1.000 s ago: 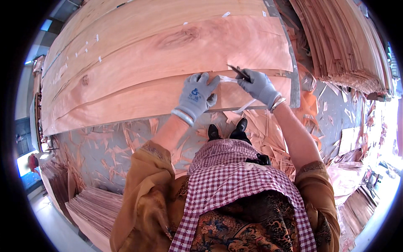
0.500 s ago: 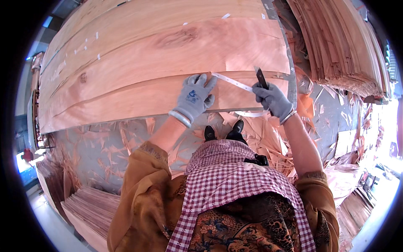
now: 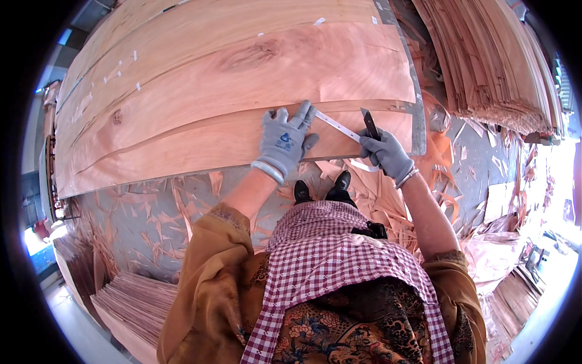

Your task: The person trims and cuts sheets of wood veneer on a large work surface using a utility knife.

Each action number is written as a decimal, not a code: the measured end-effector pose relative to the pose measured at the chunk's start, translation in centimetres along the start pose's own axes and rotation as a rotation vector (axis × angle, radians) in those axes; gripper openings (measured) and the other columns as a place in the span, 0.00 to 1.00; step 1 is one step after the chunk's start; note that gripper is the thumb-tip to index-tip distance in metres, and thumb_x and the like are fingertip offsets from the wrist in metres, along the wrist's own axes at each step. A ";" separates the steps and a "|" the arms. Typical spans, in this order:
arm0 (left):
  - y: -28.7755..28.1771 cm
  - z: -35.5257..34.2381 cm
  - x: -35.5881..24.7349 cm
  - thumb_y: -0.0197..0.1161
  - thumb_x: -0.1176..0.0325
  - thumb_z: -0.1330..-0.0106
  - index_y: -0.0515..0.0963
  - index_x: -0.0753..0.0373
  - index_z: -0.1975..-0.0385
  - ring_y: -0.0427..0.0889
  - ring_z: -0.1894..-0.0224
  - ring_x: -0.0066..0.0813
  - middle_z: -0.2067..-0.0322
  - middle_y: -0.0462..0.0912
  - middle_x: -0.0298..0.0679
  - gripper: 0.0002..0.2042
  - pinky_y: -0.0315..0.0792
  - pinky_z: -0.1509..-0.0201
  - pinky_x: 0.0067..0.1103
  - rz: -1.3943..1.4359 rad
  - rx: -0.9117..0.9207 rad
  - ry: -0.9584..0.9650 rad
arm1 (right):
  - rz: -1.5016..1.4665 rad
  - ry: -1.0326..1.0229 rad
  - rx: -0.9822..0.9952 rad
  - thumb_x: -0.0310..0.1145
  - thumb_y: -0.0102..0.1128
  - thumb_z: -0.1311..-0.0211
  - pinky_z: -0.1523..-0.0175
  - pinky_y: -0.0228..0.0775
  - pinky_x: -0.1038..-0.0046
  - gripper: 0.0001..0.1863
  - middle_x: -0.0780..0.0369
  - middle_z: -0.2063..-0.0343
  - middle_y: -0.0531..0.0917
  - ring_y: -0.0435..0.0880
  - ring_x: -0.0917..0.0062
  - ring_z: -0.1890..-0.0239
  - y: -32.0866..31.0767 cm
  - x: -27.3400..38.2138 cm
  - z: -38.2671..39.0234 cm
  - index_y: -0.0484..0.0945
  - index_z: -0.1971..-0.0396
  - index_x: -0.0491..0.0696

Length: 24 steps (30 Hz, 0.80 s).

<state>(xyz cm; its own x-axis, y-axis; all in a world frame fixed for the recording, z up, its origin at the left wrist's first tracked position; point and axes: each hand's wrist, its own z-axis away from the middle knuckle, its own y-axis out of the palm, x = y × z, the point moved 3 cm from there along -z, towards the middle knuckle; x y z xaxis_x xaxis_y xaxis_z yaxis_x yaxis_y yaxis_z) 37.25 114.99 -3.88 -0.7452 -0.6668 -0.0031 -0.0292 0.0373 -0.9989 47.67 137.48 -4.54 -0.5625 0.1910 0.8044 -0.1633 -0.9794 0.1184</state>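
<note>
My left hand (image 3: 284, 134), in a grey glove, lies spread on the pink veneer (image 3: 200, 145), its forefinger pressing beside the end of a white perforated tape (image 3: 336, 125). The tape stretches diagonally across the veneer to my gloved right hand (image 3: 388, 151), which grips it along with a dark blade (image 3: 368, 123) that points upward. A loose end of tape dangles below that hand at the sheet's front edge. Pale sheets with small white tape pieces lie toward the back, and a metal border (image 3: 417, 127) shows at the right.
A tall veneer stack (image 3: 476, 73) stands at upper right, another (image 3: 130, 306) at lower left. Veneer scraps (image 3: 388, 212) litter the grey floor (image 3: 145, 236) around my dark shoes (image 3: 302, 191). My checked apron fills the lower middle.
My right hand has drawn right and down, stretching the tape and turning the blade upright, then shifted slightly left. My left forefinger has moved up to the tape's end.
</note>
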 end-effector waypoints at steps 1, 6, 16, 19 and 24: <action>0.2 0.0 0.0 0.56 0.48 0.36 0.65 0.51 0.34 0.74 0.49 0.47 0.32 0.62 0.30 0.30 0.63 0.43 0.41 -0.016 0.009 -0.004 | -0.011 -0.012 0.010 0.29 0.59 0.36 0.81 0.60 0.83 0.05 0.64 0.80 0.79 0.72 0.87 0.84 0.0 -0.2 -0.2 0.75 0.64 0.44; 0.1 0.0 0.0 0.58 0.48 0.38 0.66 0.47 0.35 0.74 0.49 0.44 0.35 0.68 0.31 0.30 0.63 0.43 0.40 -0.002 -0.039 -0.001 | -0.016 -0.016 -0.007 0.29 0.58 0.35 0.80 0.61 0.83 0.07 0.64 0.80 0.79 0.73 0.86 0.82 0.3 -0.1 -0.2 0.75 0.61 0.43; 0.1 0.0 0.6 0.63 0.47 0.44 0.72 0.38 0.40 0.71 0.49 0.38 0.39 0.72 0.25 0.28 0.62 0.41 0.37 0.227 -0.081 -0.114 | 0.048 -0.015 0.058 0.35 0.56 0.35 0.80 0.54 0.88 0.15 0.67 0.82 0.77 0.67 0.92 0.85 1.7 5.4 2.1 0.78 0.53 0.43; 0.1 -0.1 0.4 0.64 0.48 0.43 0.73 0.39 0.41 0.71 0.50 0.36 0.39 0.72 0.26 0.27 0.59 0.40 0.35 0.216 -0.105 -0.112 | 0.175 -0.043 0.009 0.31 0.55 0.35 0.79 0.59 0.87 0.12 0.67 0.80 0.77 0.71 0.89 0.83 1.0 3.8 1.5 0.76 0.54 0.43; 0.2 0.2 0.4 0.62 0.46 0.42 0.72 0.38 0.41 0.70 0.48 0.40 0.39 0.72 0.25 0.27 0.61 0.41 0.38 0.167 -0.161 -0.088 | 0.112 -0.097 -0.050 0.26 0.54 0.36 0.75 0.66 0.82 0.11 0.66 0.75 0.75 0.74 0.86 0.79 1.2 0.1 0.3 0.74 0.55 0.41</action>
<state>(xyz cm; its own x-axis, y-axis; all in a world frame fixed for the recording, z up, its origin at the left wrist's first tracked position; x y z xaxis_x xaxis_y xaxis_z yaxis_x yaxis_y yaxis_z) 37.05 114.62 -4.11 -0.6876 -0.7037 -0.1787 -0.0219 0.2662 -0.9637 47.63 136.28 -4.13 -0.4985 0.0712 0.8640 -0.1452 -0.9894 -0.0022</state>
